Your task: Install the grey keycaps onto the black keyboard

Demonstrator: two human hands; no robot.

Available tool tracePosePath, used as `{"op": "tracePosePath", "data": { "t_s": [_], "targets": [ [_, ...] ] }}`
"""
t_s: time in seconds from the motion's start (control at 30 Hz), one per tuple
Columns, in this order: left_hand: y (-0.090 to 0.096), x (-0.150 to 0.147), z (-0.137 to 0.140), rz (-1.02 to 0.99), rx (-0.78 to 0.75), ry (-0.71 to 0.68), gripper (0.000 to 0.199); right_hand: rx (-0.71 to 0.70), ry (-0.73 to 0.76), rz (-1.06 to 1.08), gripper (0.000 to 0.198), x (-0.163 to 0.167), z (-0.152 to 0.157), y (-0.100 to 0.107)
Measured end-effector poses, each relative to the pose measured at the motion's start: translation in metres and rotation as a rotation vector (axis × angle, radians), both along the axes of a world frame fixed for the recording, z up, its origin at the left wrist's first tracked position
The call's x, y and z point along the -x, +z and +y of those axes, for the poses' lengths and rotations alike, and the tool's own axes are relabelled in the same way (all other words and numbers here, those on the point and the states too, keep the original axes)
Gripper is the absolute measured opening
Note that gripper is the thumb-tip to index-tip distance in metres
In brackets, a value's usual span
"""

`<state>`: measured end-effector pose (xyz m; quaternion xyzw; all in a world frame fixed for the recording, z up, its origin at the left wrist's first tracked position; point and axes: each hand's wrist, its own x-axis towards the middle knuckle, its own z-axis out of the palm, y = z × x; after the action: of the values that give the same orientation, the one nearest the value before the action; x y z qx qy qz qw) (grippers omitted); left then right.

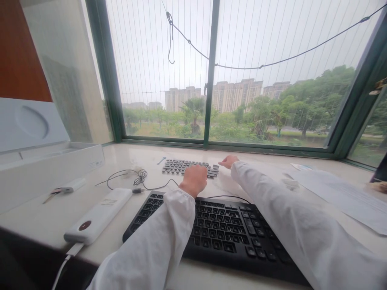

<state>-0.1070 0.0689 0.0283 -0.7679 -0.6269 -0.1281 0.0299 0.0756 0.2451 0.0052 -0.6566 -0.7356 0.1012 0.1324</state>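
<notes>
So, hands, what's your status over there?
Left hand at the keycaps; right hand by their right end. Keycaps in rows beyond black keyboard. Cable runs between.

White worktop before me. Keyboard along near edge, keycaps toward far edge, blue strip left of them. My left: box, small white item, power bank, tangled cable. Papers toward right edge.

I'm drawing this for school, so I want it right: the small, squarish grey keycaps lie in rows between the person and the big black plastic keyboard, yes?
Not quite: the small, squarish grey keycaps lie in rows beyond the big black plastic keyboard, towards the green-framed window, not the person. The head view shows it.
</notes>
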Motion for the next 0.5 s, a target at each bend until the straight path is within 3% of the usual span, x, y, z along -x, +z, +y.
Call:
{"op": "tracePosePath", "data": {
  "t_s": [0.17, 0.3, 0.4, 0.5],
  "targets": [
    [0.003, -0.001, -0.002, -0.010, -0.033, 0.002, 0.020, 0.038, 0.002, 0.020, 0.027, 0.006, 0.003, -0.007],
    [0.002, -0.001, -0.002, -0.050, -0.051, -0.007, 0.020, -0.007, -0.014, 0.075, 0.036, -0.006, -0.006, 0.007],
    [0.003, -0.002, -0.001, -0.116, -0.044, -0.054, 0.019, -0.023, 0.016, 0.112, 0.042, -0.024, -0.027, 0.025],
    [0.005, -0.003, -0.001, -0.207, -0.018, -0.170, 0.022, 0.026, 0.101, 0.141, 0.045, -0.044, -0.069, 0.037]
  ]
}}
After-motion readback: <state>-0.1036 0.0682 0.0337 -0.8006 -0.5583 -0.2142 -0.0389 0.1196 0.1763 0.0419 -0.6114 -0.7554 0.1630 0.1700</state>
